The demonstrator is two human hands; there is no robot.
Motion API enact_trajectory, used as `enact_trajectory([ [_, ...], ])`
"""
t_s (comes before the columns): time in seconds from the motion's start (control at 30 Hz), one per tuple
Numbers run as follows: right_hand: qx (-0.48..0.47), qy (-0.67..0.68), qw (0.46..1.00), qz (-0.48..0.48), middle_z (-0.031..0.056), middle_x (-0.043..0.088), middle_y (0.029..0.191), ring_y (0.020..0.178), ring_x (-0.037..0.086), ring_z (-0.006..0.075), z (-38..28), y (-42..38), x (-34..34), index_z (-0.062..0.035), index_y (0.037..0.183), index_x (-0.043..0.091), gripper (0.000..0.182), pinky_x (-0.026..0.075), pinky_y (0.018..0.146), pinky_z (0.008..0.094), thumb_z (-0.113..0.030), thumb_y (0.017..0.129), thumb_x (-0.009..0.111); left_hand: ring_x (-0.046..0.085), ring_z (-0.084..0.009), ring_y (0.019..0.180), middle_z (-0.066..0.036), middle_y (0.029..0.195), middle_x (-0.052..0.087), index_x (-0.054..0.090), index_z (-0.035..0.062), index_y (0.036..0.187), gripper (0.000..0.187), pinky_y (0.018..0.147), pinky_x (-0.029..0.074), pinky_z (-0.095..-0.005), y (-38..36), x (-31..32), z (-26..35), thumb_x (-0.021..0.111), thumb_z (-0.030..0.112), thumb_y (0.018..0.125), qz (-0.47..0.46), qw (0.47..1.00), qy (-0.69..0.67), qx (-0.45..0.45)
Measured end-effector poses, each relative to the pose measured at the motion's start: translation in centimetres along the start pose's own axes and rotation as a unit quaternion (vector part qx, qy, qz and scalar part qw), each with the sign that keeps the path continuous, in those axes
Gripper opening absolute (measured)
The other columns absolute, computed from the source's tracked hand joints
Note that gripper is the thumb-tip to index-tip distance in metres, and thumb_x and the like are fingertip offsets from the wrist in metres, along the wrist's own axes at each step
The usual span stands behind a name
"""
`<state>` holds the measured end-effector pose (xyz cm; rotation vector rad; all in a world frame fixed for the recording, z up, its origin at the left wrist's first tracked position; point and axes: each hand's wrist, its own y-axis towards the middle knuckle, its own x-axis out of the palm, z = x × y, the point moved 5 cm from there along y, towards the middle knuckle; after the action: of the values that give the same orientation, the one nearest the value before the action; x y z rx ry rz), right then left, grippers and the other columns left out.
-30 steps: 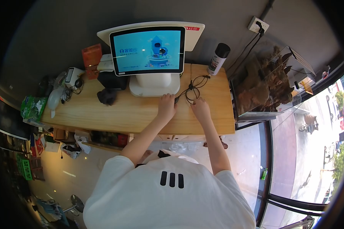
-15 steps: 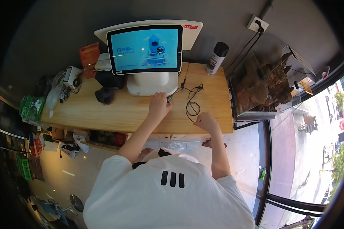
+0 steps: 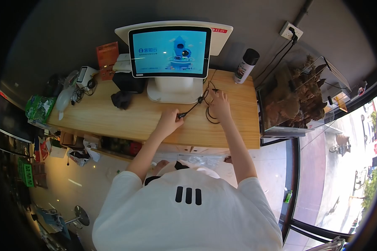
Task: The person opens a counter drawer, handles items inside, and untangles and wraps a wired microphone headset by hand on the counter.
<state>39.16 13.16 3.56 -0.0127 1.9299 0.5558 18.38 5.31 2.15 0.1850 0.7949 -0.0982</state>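
My left hand (image 3: 169,122) is closed on the black plug end of a thin black cable (image 3: 192,109), over the wooden desk just in front of the white monitor stand (image 3: 171,94). The cable runs from there up to a dark clip near the stand's right side and on into loops. My right hand (image 3: 220,106) lies over those loops, fingers spread and pointing toward the wall. Above the stand, the screen (image 3: 170,52) shows a blue picture.
A spray can (image 3: 246,66) stands at the desk's back right, beside a glass tank (image 3: 295,100). Left of the stand are a black box (image 3: 129,82), a dark crumpled cloth (image 3: 121,100), a small white device (image 3: 86,77) and a green bag (image 3: 40,108).
My left hand has drawn the plug end toward the desk's front edge, pulling the cable straighter. My right hand has moved forward from the front edge onto the loops, and its fingers have spread.
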Motion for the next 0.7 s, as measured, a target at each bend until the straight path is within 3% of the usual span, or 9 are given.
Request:
enact_trajectory([
  [0.07,-0.011,-0.034,0.999,-0.029,0.017,0.051,0.107,0.102,0.051,0.0328,0.4,0.4,2.2,-0.0081,0.112,0.056,0.034,0.044,0.087,0.0421,-0.009,0.078,0.059,0.057,-0.0301,0.057,-0.014,0.064,0.059,0.057,-0.0041,0.077,0.021,0.056,0.046,-0.0387,-0.2,-0.5,0.1,0.067,0.014,0.073,0.036,0.999,-0.004,0.012],
  [0.13,0.044,-0.054,0.994,-0.083,0.0168,0.052,0.107,0.101,0.051,0.0327,1.5,0.1,3.3,-0.0084,0.106,0.06,0.028,0.045,0.085,0.0412,-0.007,0.079,0.058,0.058,-0.0297,0.058,-0.015,0.064,0.059,0.057,-0.0035,0.078,0.02,0.057,0.046,-0.0384,-0.1,-0.6,-0.5,0.067,0.013,0.073,0.044,0.999,0.008,0.0],
  [0.27,0.072,-0.039,0.993,-0.09,0.0162,0.053,0.107,0.1,0.051,0.0323,2.7,-2.4,1.4,-0.0083,0.101,0.063,0.024,0.045,0.083,0.0399,-0.005,0.078,0.058,0.058,-0.0291,0.059,-0.014,0.063,0.059,0.058,-0.0022,0.079,0.017,0.057,0.046,-0.0378,-0.1,-0.9,-1.3,0.066,0.012,0.074,0.078,0.997,0.017,-0.015],
  [0.4,-0.003,-0.11,0.991,-0.078,0.0148,0.053,0.099,0.099,0.051,0.0308,2.5,-4.3,-0.5,-0.0047,0.096,0.061,0.018,0.047,0.08,0.0407,-0.006,0.078,0.057,0.062,-0.0252,0.065,-0.013,0.07,0.063,0.059,-0.0019,0.087,0.019,0.062,0.049,-0.0337,0.3,-1.2,-1.3,0.066,0.013,0.077,0.053,0.998,0.027,-0.036],
  [0.53,-0.051,-0.121,0.99,-0.056,0.0159,0.052,0.097,0.096,0.051,0.0315,3.4,-4.7,-1.2,-0.0038,0.089,0.061,0.014,0.047,0.079,0.0415,-0.001,0.076,0.057,0.058,-0.028,0.056,-0.013,0.06,0.057,0.058,-0.0014,0.08,0.017,0.057,0.046,-0.0373,0.4,-1.6,-1.9,0.066,0.012,0.074,0.092,0.995,0.024,0.01],
  [0.7,-0.012,-0.132,0.989,-0.068,0.0163,0.053,0.097,0.094,0.053,0.0315,6.4,-5.4,-2.3,-0.0013,0.089,0.063,0.018,0.047,0.077,0.0391,0.004,0.073,0.057,0.057,-0.0297,0.059,-0.014,0.062,0.057,0.058,-0.0016,0.079,0.017,0.059,0.047,-0.0391,0.5,-1.9,-2.4,0.066,0.013,0.074,0.085,0.995,0.047,0.001],
])
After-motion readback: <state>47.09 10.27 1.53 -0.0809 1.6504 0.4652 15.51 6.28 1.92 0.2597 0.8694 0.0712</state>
